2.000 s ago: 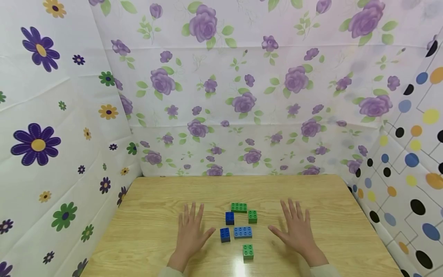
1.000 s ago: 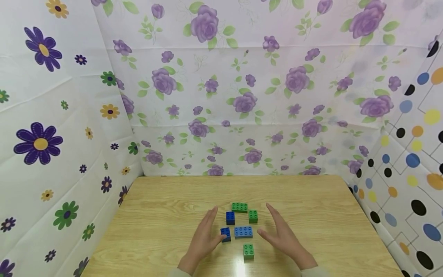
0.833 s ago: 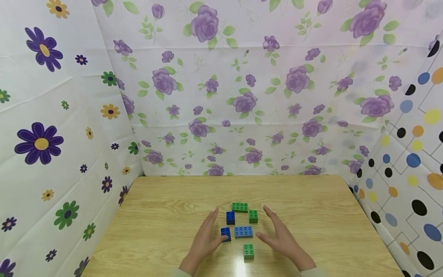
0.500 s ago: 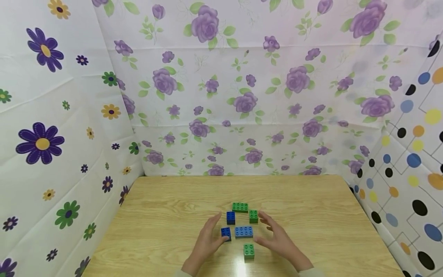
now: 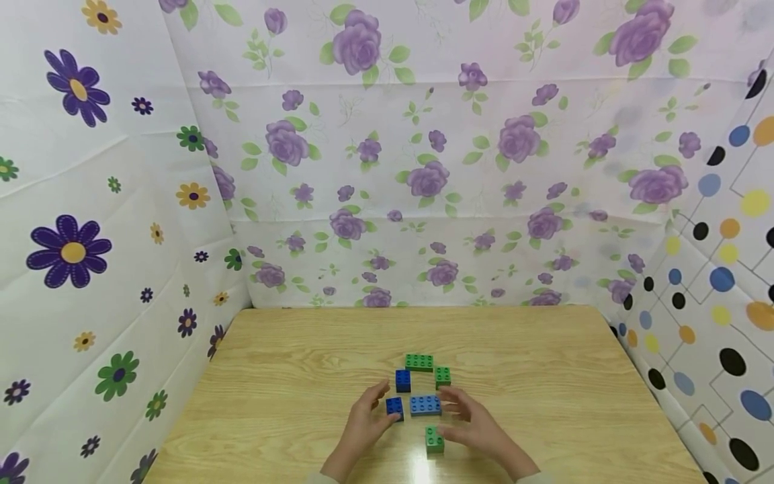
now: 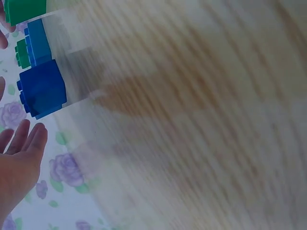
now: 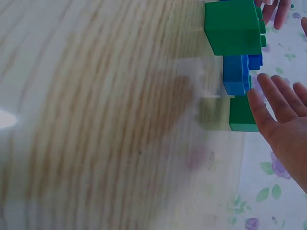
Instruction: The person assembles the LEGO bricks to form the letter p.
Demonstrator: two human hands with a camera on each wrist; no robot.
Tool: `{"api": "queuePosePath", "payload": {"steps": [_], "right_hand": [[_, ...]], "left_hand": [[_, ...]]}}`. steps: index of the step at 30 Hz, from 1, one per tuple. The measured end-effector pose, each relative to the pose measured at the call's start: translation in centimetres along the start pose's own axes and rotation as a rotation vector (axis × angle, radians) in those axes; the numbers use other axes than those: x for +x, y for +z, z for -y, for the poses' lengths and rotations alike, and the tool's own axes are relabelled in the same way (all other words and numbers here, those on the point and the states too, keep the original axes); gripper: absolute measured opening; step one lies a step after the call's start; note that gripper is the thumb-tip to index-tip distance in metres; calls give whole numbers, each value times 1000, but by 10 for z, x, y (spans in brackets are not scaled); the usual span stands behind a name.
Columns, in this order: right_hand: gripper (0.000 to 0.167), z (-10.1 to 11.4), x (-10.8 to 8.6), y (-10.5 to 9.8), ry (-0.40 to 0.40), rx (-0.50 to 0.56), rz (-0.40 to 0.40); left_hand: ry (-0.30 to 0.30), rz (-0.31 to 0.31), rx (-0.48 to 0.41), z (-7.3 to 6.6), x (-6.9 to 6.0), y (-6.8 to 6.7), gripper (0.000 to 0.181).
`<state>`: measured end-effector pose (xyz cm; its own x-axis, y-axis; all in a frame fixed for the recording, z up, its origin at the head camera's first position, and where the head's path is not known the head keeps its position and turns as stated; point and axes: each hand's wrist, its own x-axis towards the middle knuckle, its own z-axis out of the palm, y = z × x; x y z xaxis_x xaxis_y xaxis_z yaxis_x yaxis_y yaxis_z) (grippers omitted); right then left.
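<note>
My left hand (image 5: 363, 420) hovers with bent, spread fingers around the near dark blue brick (image 5: 394, 406). Its thumb overlaps that brick's near corner in the head view, while the left wrist view shows a gap between the fingers (image 6: 34, 139) and the dark blue brick (image 6: 43, 88). My right hand (image 5: 480, 427) has its fingers by the right end of the long light blue brick (image 5: 424, 405). The right thumb overlaps the top corner of the light green brick (image 5: 433, 442); whether it touches cannot be told. Neither hand grips anything.
Behind these stand another dark blue brick (image 5: 402, 381), a small green brick (image 5: 443, 376) and a long green brick (image 5: 419, 363). All rest on the wooden table (image 5: 290, 356). Patterned cloth (image 5: 387, 168) hangs at the back and both sides.
Both hands have come inward from the sides toward the bricks, their spread fingers bending. Lately the right hand has shifted left and nearer, its thumb now over the light green brick. The bricks stay put.
</note>
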<state>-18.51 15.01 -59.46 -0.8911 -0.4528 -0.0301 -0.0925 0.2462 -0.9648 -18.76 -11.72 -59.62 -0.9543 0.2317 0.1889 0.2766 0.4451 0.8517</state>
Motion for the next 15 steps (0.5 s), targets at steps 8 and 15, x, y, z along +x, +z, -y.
{"api": "queuePosePath", "payload": {"steps": [8, 15], "right_hand": [[66, -9, 1, 7, -31, 56, 77], [62, -10, -2, 9, -6, 75, 99]], "left_hand": [[-51, 9, -9, 6, 1, 5, 52], [-105, -5, -20, 8, 2, 7, 45]]}}
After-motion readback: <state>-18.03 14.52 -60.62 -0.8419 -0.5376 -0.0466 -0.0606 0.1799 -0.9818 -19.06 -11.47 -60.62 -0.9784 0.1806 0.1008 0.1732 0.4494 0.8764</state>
